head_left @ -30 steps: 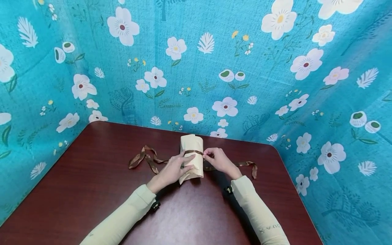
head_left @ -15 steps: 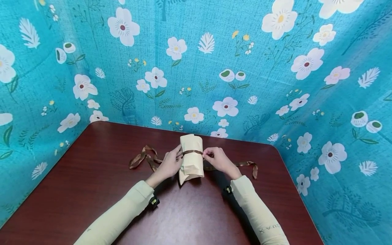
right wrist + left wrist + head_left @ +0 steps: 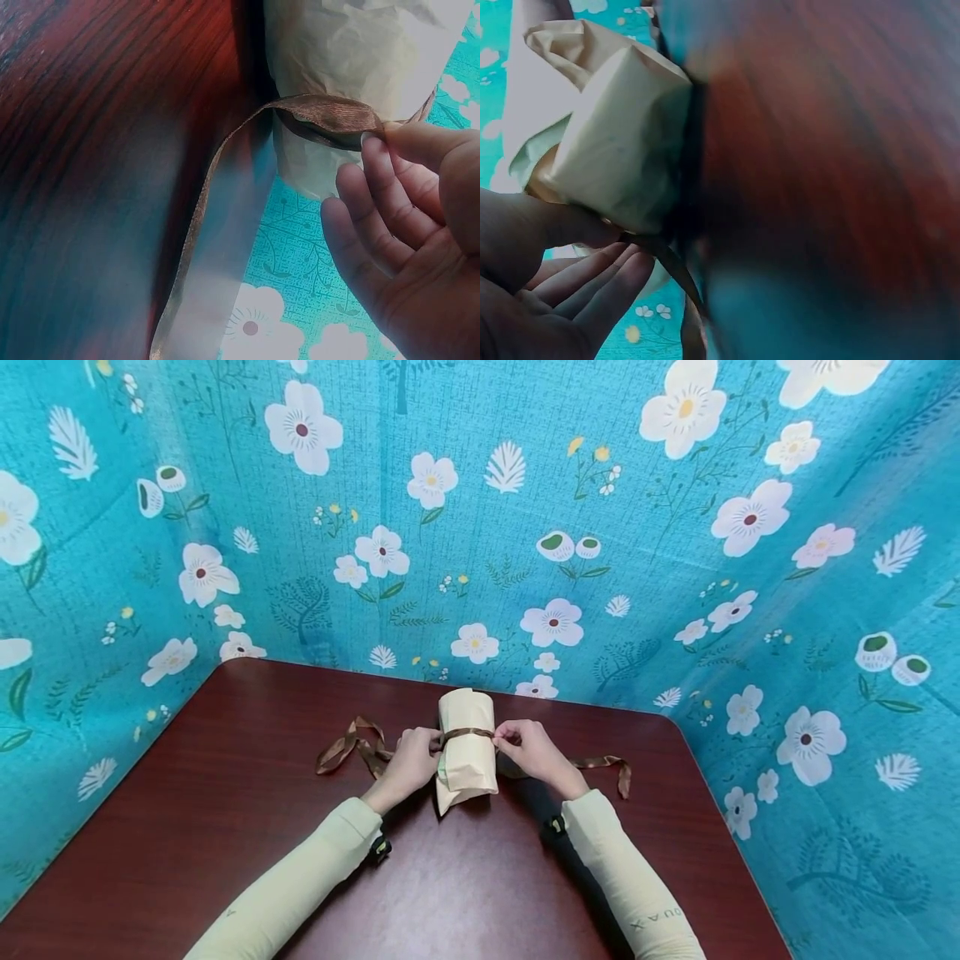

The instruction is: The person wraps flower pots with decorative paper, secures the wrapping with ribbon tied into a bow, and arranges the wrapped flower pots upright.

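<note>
A cream paper-wrapped bundle lies on the table with a brown ribbon around its middle. At the bundle's left side my left hand pinches the ribbon between thumb and fingers; the left wrist view shows the ribbon running out from under those fingertips. On the opposite side, thumb and forefinger of my right hand pinch the ribbon. In the right wrist view a twisted ribbon loop sits against the paper at those fingertips. The bundle's underside is hidden.
One loose ribbon tail lies curled on the dark red table at left, another ribbon tail at right. A blue flowered curtain hangs right behind the table's far edge and along both sides.
My left hand has gone from resting on top of the bundle to its left side, where it now pinches the ribbon. The right hand has stayed nearly in place.
</note>
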Motion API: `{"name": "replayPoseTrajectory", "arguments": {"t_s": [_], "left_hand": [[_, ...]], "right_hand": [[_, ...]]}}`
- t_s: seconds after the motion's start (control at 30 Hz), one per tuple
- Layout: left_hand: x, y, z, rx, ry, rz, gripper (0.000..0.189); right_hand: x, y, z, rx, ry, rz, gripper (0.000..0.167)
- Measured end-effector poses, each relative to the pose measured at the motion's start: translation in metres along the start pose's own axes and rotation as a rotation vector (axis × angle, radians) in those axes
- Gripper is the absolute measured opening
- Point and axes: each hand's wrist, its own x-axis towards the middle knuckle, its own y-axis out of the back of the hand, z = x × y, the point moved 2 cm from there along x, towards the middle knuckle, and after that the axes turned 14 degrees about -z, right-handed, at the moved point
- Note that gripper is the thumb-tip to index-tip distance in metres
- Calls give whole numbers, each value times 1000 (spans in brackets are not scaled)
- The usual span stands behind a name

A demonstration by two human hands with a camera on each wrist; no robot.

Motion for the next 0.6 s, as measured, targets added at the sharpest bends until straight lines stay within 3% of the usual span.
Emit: {"name": "replayPoseTrajectory", "arguments": {"t_s": [0.3, 0.6], "left_hand": [[1, 5, -6, 107, -50, 78, 14], [4, 18, -12, 173, -38, 63, 15]], "right_hand": [[-2, 1, 4, 3, -3, -11, 9], [-2, 3, 9, -26, -38, -51, 10]]}}
